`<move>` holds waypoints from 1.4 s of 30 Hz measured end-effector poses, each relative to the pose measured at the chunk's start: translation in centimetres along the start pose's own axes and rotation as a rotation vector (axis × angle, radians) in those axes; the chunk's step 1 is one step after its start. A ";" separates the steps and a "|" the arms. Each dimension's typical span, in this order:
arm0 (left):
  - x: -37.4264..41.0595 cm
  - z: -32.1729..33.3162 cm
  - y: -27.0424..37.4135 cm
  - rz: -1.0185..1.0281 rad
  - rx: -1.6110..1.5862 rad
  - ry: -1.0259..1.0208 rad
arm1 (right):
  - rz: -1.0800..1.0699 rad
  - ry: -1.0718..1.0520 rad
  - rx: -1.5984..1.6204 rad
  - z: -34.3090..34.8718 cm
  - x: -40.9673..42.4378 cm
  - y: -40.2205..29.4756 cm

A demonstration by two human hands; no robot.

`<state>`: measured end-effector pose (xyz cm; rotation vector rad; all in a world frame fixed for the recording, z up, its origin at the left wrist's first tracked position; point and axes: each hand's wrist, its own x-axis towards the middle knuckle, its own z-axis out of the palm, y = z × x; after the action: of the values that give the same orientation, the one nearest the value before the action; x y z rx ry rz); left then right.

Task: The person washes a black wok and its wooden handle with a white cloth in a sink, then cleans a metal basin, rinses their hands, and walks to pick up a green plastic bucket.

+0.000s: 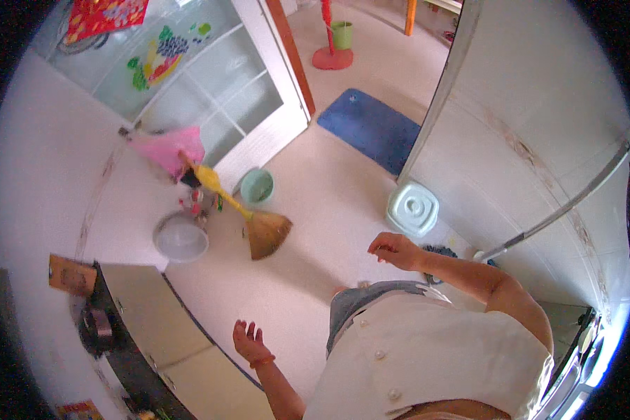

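Observation:
My left hand (249,340), with a reddish band at the wrist, hangs over the floor beside the pale cabinet fronts. Its fingers are spread and hold nothing. My right hand (394,251) is just below the pale-green square lidded bin (413,208), its fingers loosely bent and nothing seen in them. Ahead on the left, a broom (268,233) with a yellow handle slants from the wall side, its bristles over the floor. Around it are a pink bag or cloth (176,149), a pale-green bucket (257,186) and a translucent whitish basin (181,239).
A white-framed glass door (231,100) stands open at the upper left. Through the doorway lie a blue mat (373,128) and a red-based stand (332,59) beside a green bin (342,35). Cabinets (152,304) with a dark counter line the left; a tiled wall (504,157) bounds the right.

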<state>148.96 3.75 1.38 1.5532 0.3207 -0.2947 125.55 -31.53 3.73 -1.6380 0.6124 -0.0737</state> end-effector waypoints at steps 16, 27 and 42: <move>27.9 56.8 8.4 0.188 0.214 -0.958 | -0.037 0.597 0.080 -17.4 27.3 -1.7; 25.6 94.5 8.3 -0.084 0.409 -0.969 | 0.070 0.782 0.506 -46.8 45.8 -0.8; 31.5 140.0 -0.6 -0.674 0.368 -0.779 | 0.280 0.912 0.541 -81.6 58.9 4.2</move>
<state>179.95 -135.68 -12.20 1.5118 0.1605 -1.5050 142.55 -130.56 -3.34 -0.9165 1.3664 -0.7421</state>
